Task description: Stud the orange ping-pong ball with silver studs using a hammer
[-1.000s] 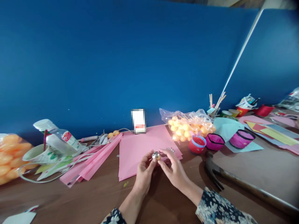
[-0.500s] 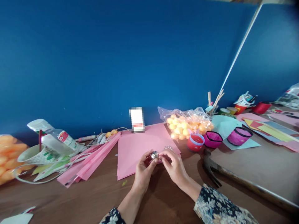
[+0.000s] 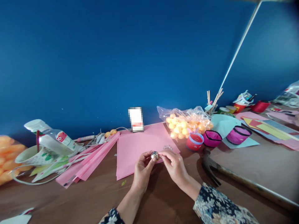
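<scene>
Between the thumb and fingers of my left hand (image 3: 143, 168) is a small shiny silver ball (image 3: 154, 155) with dark and gold-looking spots, held just above the table. My right hand (image 3: 172, 161) is closed in a pinch at the ball's right side. Whatever sits between those fingertips is too small to make out. Beneath and behind both hands lie pink paper sheets (image 3: 133, 149). A small cluster of clear beads (image 3: 167, 147) rests on the paper just beyond my right fingers.
To the right lie a hammer (image 3: 233, 175), a red cup (image 3: 194, 142), magenta fabric rings (image 3: 238, 135) and a bag of orange balls (image 3: 178, 126). Leftward are pink strips (image 3: 93, 161), a plastic bottle (image 3: 56, 140), a patterned cup (image 3: 32, 155) and another ball bag (image 3: 9, 155). A blue wall (image 3: 140, 62) stands behind.
Both hands keep nearly the same hold on the silver ball. The whole view has shifted very slightly, with the table things appearing a little further left.
</scene>
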### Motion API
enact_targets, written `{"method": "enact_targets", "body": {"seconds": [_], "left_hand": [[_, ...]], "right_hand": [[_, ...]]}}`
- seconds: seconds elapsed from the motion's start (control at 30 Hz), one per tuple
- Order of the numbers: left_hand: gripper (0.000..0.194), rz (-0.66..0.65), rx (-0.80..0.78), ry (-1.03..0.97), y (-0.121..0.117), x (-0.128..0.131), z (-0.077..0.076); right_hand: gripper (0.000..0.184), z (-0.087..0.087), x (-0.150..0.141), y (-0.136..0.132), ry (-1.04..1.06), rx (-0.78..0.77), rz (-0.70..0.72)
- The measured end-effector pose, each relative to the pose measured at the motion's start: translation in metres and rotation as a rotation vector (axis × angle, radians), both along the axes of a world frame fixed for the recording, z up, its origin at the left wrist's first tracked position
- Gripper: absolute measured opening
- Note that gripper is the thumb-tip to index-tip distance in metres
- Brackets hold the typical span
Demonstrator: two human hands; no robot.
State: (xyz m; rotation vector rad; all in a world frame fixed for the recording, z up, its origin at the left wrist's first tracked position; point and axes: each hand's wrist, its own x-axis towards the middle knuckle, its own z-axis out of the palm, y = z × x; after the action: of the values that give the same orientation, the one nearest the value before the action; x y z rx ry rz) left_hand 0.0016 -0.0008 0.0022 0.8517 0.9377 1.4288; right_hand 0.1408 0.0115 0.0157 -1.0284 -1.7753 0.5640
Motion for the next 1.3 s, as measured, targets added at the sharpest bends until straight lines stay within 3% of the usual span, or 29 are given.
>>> {"method": "enact_targets", "body": {"seconds": [0.67, 1.3], "left_hand": [[0.029, -0.020, 0.026, 0.065, 0.0003, -0.0015, -0.0024], [0.033, -0.020, 0.012, 0.125, 0.0009, -0.0013, -0.0030]], "right_hand": [[0.013, -0.0006, -0.0015, 0.0016, -0.012, 0.013, 0.013], [0.019, -0.0049, 0.0020, 0.0023, -0.084, 0.050, -0.007]]}}
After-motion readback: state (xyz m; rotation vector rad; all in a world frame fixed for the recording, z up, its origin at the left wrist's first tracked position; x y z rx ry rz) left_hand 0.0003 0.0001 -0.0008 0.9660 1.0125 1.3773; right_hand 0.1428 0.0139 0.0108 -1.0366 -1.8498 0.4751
